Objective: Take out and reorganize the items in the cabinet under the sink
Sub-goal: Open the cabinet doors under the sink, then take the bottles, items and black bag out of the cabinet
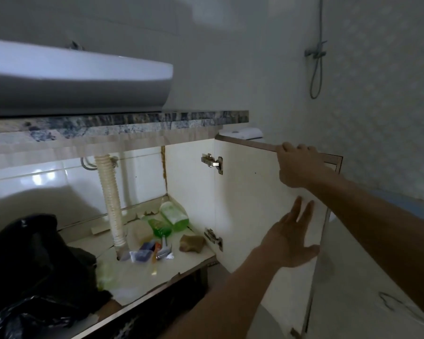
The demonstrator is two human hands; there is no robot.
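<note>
The cabinet under the sink stands open, its white door (pixel 250 192) swung out to the right. My right hand (pixel 299 165) grips the door's top edge. My left hand (pixel 289 238) lies flat and open against the door's inner face. On the cabinet floor (pixel 142 280) lie a green bottle (pixel 174 212) on its side, a green spray bottle (pixel 159 227), a brown sponge (pixel 192 243), small blue packets (pixel 141 253) and a razor-like item (pixel 163 249). A black plastic bag (pixel 34 272) fills the left part.
A ribbed white drain hose (pixel 110 199) runs down through the cabinet floor. The white basin (pixel 71 79) sits on a marbled counter (pixel 132 121) above. A shower hose (pixel 316 57) hangs on the far wall. Two metal hinges (pixel 212 162) hold the door.
</note>
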